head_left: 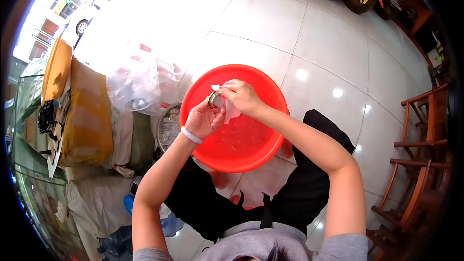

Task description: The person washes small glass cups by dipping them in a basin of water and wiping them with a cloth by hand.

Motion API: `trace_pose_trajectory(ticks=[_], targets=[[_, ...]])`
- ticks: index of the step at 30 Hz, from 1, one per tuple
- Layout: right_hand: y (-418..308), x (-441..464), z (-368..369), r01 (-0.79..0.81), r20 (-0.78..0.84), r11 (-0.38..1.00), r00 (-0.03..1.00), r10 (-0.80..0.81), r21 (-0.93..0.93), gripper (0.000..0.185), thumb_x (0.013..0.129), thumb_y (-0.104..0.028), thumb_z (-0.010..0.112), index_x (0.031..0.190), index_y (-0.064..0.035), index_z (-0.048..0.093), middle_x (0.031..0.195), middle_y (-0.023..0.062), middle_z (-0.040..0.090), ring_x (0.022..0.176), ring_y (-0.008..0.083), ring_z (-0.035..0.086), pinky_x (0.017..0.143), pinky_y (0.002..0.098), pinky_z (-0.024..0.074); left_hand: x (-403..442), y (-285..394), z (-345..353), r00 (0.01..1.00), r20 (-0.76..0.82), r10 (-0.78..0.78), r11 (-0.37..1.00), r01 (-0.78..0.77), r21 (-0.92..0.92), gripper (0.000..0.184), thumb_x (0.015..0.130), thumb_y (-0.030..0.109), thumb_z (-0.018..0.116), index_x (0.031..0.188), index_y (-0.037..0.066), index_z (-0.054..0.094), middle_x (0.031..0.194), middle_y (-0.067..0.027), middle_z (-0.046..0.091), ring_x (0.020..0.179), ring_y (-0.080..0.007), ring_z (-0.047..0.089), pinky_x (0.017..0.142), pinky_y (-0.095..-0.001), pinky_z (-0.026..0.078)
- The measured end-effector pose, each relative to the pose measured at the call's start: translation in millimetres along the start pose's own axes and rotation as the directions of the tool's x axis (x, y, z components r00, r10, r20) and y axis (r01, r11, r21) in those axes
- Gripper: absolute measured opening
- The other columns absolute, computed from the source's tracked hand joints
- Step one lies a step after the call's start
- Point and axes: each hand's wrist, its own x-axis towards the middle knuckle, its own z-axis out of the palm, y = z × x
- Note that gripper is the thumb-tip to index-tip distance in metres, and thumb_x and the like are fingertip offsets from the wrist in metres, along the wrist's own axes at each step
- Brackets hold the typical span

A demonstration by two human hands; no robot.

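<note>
Indoors, both hands [205,118] on rimmed container [216,99], red basin [241,157] below, tiled floor [333,53]

Looks like a small clear container [220,101] with a gold-coloured ring at one end, lies tilted in the left hand [204,118] above a round red basin [237,147], and sits right beside a thin white cloth [232,112], limp and hanging from the right hand [240,97].
</note>
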Motion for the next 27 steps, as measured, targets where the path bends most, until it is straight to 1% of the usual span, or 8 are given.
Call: trace_pose_trajectory(ticks=[3, 9, 11, 13, 15, 17, 25, 27], targets=[[-2, -2, 5, 0.067, 0.012, 0.985, 0.998, -0.066, -0.158, 0.025, 0.085, -0.019, 0.049, 0.086, 0.0008, 0.064, 0.090, 0.0184, 0.057, 0.084, 0.0303, 0.056, 0.076, 0.0358, 0.0461, 3, -2, 5, 0.995, -0.100, 0.016, 1.000, -0.019, -0.025, 0.034, 0.094, 0.032, 0.032, 0.105, 0.006, 0.051, 0.088, -0.0114, 0.056, 0.061, -0.0177, 0.049, 0.056, -0.0250, 0.042], [-15, -28, 21, 0.525, 0.102, 0.694, 0.827, -0.553, -0.493, 0.012, 0.079, -0.005, 0.053, 0.085, 0.0020, 0.061, 0.093, 0.0154, 0.051, 0.086, 0.0305, 0.055, 0.070, 0.0359, 0.0480, 7, -3, 13, 0.936, -0.341, 0.084, 0.994, -0.101, -0.033, 0.028, 0.094, 0.031, 0.036, 0.100, 0.008, 0.052, 0.081, -0.0074, 0.056, 0.062, -0.0155, 0.050, 0.057, -0.0237, 0.043], [-19, -24, 17, 0.488, 0.071, 0.734, 0.851, -0.520, -0.473, 0.010, 0.078, -0.004, 0.055, 0.084, 0.0018, 0.060, 0.094, 0.0148, 0.051, 0.084, 0.0301, 0.055, 0.070, 0.0356, 0.0478, 9, -4, 17, 0.913, -0.395, 0.105, 0.994, -0.113, 0.004, 0.028, 0.094, 0.030, 0.036, 0.098, 0.008, 0.052, 0.077, -0.0068, 0.055, 0.062, -0.0152, 0.050, 0.056, -0.0233, 0.043], [-23, -14, 4, 0.457, -0.019, 0.816, 0.869, -0.495, -0.354, 0.009, 0.077, -0.005, 0.056, 0.082, 0.0020, 0.061, 0.095, 0.0149, 0.050, 0.082, 0.0297, 0.055, 0.070, 0.0350, 0.0477, 11, -1, 20, 0.978, -0.180, 0.102, 0.993, -0.110, -0.035, 0.029, 0.094, 0.031, 0.036, 0.095, 0.007, 0.052, 0.072, -0.0068, 0.053, 0.058, -0.0153, 0.048, 0.052, -0.0235, 0.041], [-19, -3, -5, 0.407, -0.062, 0.853, 0.891, -0.449, -0.326, 0.011, 0.077, -0.006, 0.057, 0.080, 0.0033, 0.062, 0.094, 0.0153, 0.053, 0.080, 0.0277, 0.057, 0.070, 0.0346, 0.0476, 13, -1, 17, 0.978, -0.182, 0.099, 0.995, -0.102, -0.009, 0.033, 0.094, 0.031, 0.032, 0.094, 0.005, 0.051, 0.072, -0.0073, 0.052, 0.054, -0.0147, 0.045, 0.048, -0.0241, 0.038], [-5, 7, -15, 0.172, -0.234, 0.948, 0.943, -0.237, -0.268, 0.014, 0.077, -0.008, 0.053, 0.077, 0.0024, 0.062, 0.085, 0.0173, 0.059, 0.082, 0.0290, 0.057, 0.073, 0.0356, 0.0470, 11, 1, 16, 0.999, 0.040, -0.007, 0.998, 0.004, 0.061, 0.035, 0.093, 0.029, 0.027, 0.098, 0.003, 0.049, 0.075, -0.0075, 0.051, 0.049, -0.0143, 0.040, 0.047, -0.0241, 0.034], [5, 6, -22, -0.010, -0.004, 0.978, 1.000, 0.010, -0.210, 0.018, 0.078, -0.012, 0.054, 0.074, 0.0023, 0.063, 0.073, 0.0175, 0.062, 0.067, 0.0289, 0.060, 0.064, 0.0365, 0.0473, 6, 5, 16, 0.996, 0.094, -0.010, 0.987, -0.005, 0.160, 0.038, 0.093, 0.038, 0.028, 0.098, 0.008, 0.051, 0.075, -0.0087, 0.053, 0.051, -0.0154, 0.044, 0.046, -0.0249, 0.036], [7, 6, -22, -0.010, 0.037, 0.968, 0.999, 0.020, -0.251, 0.019, 0.078, -0.013, 0.054, 0.073, 0.0025, 0.064, 0.073, 0.0181, 0.062, 0.066, 0.0294, 0.060, 0.063, 0.0371, 0.0473, 0, 10, 27, 0.998, -0.065, 0.003, 0.987, 0.007, 0.160, 0.037, 0.092, 0.041, 0.033, 0.103, 0.010, 0.051, 0.084, -0.0101, 0.056, 0.061, -0.0167, 0.050, 0.051, -0.0261, 0.040]])
